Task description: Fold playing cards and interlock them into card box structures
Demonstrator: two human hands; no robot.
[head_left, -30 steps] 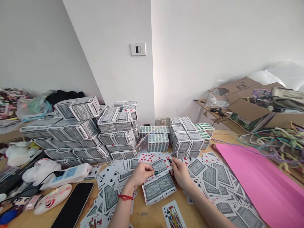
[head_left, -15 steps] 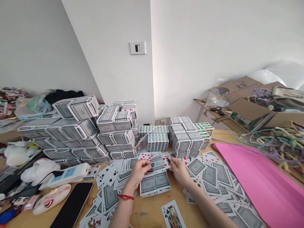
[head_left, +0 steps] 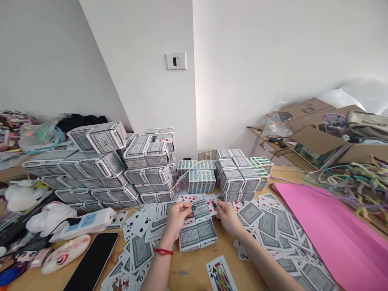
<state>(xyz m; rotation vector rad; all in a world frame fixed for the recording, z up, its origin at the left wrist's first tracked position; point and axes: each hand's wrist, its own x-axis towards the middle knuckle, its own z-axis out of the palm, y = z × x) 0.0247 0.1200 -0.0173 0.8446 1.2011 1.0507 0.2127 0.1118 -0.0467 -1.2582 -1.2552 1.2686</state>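
Note:
My left hand [head_left: 178, 217] pinches a playing card [head_left: 201, 209] with a grey patterned back by its left side. At the right, my right hand [head_left: 226, 217] grips a face-up red-diamond card [head_left: 211, 205] between thumb and fingers; the two cards meet or overlap. Just below them sits a small box folded from cards [head_left: 198, 234], two card backs forming its front. Face-up diamond cards [head_left: 188, 198] lie behind my left fingers. A jack of clubs [head_left: 221, 273] rests alone near the front edge. My hands partly hide the cards' far edges.
Stacked card blocks [head_left: 101, 163] rise at the left, more [head_left: 235, 173] behind my right hand. Green-white card boxes [head_left: 201, 181] stand between. Loose cards [head_left: 273, 222] spread on both sides. A phone [head_left: 93, 258], power strip [head_left: 83, 224] and pink sheet [head_left: 315, 230] lie on the table.
Hardly anything differs. My left hand has shifted very slightly to the right, and the cards in my fingers have moved a little.

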